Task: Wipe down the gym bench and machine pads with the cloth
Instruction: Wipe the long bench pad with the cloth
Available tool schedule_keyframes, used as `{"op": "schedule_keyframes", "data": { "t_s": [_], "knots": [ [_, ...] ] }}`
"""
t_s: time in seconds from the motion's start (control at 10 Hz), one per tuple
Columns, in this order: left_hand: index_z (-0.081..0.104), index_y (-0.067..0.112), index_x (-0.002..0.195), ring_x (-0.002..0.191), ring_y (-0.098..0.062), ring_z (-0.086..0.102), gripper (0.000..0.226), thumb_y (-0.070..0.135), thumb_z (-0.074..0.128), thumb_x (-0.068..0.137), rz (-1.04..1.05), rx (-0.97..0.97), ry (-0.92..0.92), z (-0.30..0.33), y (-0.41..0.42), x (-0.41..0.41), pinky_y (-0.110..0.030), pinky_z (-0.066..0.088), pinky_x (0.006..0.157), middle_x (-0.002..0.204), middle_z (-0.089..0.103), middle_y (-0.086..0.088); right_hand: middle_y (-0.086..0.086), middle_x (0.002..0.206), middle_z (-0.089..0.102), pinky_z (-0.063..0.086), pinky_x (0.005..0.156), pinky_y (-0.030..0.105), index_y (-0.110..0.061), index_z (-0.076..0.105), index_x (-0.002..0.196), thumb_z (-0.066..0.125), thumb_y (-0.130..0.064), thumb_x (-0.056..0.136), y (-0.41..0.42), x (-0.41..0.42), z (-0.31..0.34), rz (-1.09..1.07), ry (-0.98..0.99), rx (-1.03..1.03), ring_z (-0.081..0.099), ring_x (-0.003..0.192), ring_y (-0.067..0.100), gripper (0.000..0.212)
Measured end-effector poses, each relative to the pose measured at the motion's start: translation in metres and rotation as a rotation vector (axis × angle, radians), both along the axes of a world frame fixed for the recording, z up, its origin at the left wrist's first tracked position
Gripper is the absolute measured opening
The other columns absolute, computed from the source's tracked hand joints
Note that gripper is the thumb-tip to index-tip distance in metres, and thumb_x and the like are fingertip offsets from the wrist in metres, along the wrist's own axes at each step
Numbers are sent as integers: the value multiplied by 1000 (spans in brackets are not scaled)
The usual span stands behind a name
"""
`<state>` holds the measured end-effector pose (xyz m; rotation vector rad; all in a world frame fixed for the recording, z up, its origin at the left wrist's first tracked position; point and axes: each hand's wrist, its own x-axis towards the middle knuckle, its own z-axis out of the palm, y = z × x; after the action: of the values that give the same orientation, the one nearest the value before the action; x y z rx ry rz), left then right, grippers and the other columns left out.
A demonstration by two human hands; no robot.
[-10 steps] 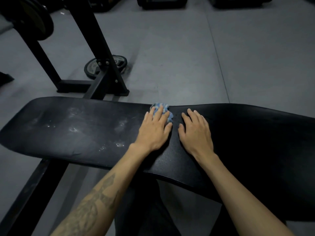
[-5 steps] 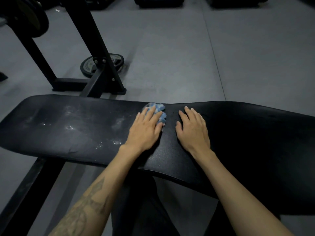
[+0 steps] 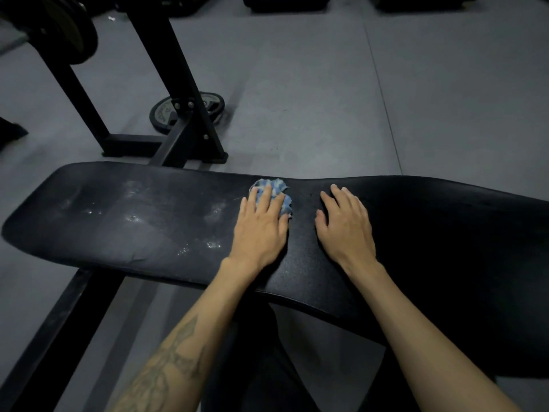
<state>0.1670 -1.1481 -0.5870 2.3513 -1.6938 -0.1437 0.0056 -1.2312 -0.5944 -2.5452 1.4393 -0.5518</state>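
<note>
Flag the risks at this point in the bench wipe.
1. The cloth is bunched small under the left hand, so each pass probably covers a narrow strip and may leave streaks.
2. The whitish smears lie on the bench pad to the left of the cloth; they could be missed.
3. The right hand rests bare on the pad and may re-soil it.

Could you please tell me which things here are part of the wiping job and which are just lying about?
Part of the job:
cloth under the left hand
bench pad
right hand, flat on the pad

Just lying about:
weight plate on the floor
rack frame
</note>
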Motion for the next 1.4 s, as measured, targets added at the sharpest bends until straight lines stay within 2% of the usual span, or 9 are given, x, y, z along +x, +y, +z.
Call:
{"op": "schedule_keyframes", "data": {
  "t_s": [0.2, 0.4, 0.6, 0.7, 0.8, 0.9, 1.1, 1.3, 1.4],
  "knots": [
    [35, 22, 158, 158, -26, 12, 69, 51, 11, 100, -228, 15, -66, -2, 29, -13, -44, 9, 128, 170, 20, -2, 14, 156, 40, 23, 123, 46, -10, 49, 146, 45, -30, 102, 0, 0, 0, 0, -6, 12, 32, 147, 29, 49],
    [30, 21, 159, 158, -30, 3, 53, 38, 29, 109, -13, 17, -34, -3, 17, -14, -46, 1, 127, 171, 13, -6, 14, 157, 40, 22, 122, 45, -9, 49, 146, 45, -30, 102, 0, 0, 0, -3, -6, 12, 31, 148, 29, 48],
    [38, 23, 156, 157, -28, 15, 61, 45, 17, 103, -163, -2, -89, -6, 45, -16, -45, 10, 128, 169, 23, -2, 14, 157, 40, 22, 122, 45, -9, 49, 146, 44, -30, 103, 1, -1, 1, -2, -8, 17, 31, 147, 29, 49],
    [36, 21, 157, 158, -30, 12, 68, 46, 12, 98, -17, -6, -47, -3, 41, -11, -47, 8, 128, 169, 22, -4, 13, 158, 38, 20, 123, 44, -10, 47, 148, 43, -31, 103, 1, 0, 2, -6, -2, 27, 29, 148, 28, 49],
    [38, 20, 156, 157, -33, 12, 67, 44, 14, 98, -34, -13, -43, -2, 44, -34, -51, 12, 128, 169, 23, -6, 14, 157, 39, 21, 123, 44, -10, 48, 147, 44, -30, 103, 2, 0, 3, -4, -6, 23, 30, 148, 28, 49],
    [43, 20, 154, 156, -31, 19, 59, 42, 22, 103, -178, -30, -85, -6, 62, -35, -51, 18, 127, 167, 28, -4, 14, 157, 40, 22, 122, 45, -9, 49, 146, 46, -29, 102, 3, -1, 4, -2, -12, 23, 32, 147, 29, 48],
    [41, 21, 154, 158, -31, 12, 64, 44, 17, 99, 16, -44, -43, -7, 58, -18, -48, 9, 128, 168, 24, -5, 13, 158, 38, 19, 123, 44, -10, 48, 147, 44, -30, 103, 3, -1, 4, -2, -11, 30, 30, 148, 28, 48],
    [39, 23, 155, 158, -27, 14, 56, 41, 22, 105, -184, -41, -116, -9, 81, -37, -47, 14, 128, 169, 23, -1, 13, 158, 39, 20, 123, 44, -10, 48, 147, 44, -30, 103, 3, -1, 4, -3, -1, 26, 30, 148, 28, 48],
    [42, 23, 155, 157, -27, 16, 59, 42, 22, 103, -48, -64, -96, -11, 74, -19, -49, 16, 128, 168, 26, -1, 13, 158, 38, 18, 123, 43, -10, 47, 148, 43, -30, 104, 3, -1, 5, -1, -2, 26, 29, 149, 28, 49]
  ]
}}
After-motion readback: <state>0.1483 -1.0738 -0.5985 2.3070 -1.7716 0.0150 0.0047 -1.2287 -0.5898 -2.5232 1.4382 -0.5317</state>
